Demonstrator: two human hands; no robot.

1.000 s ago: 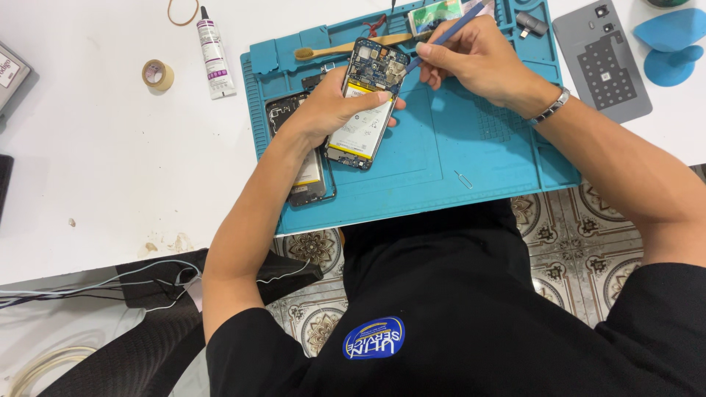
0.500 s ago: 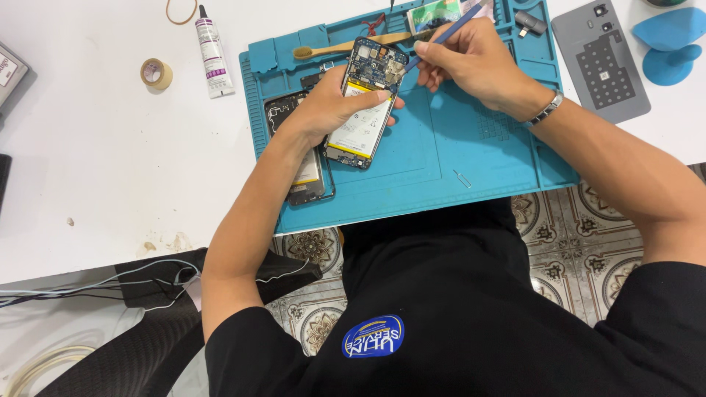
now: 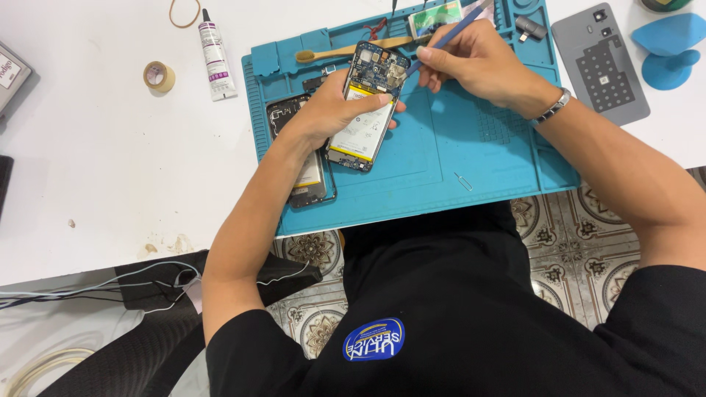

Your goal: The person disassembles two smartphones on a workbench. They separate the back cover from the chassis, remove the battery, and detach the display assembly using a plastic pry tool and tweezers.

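Two hands at work over a teal silicone repair mat [image 3: 456, 158] that lies on the white counter [image 3: 110, 162]. My left hand [image 3: 334, 110] is closed around an opened smartphone with its back cover off [image 3: 365, 110], circuit board and white-and-yellow battery facing up, holding it tilted above the mat's middle. My right hand [image 3: 478, 66] is pinched shut on a thin blue-handled tool [image 3: 448, 35]; its tip touches the upper right corner of the phone's board. A metal bracelet [image 3: 553, 107] sits on the right wrist.

Just beside the held phone, partly under my left forearm, a second dark phone frame [image 3: 312, 176] lies flat on the mat. A wooden-handled brush [image 3: 346, 50] lies along the mat's top edge. A small metal pin [image 3: 462, 181] rests on the mat's bare lower area.

Off the mat to the right: a grey phone back cover [image 3: 599, 62] and blue plastic opening picks [image 3: 669, 51]. To the left: a white glue tube [image 3: 215, 55], a small roll of tape [image 3: 159, 76] and a rubber band [image 3: 184, 11], all well apart from the hands.
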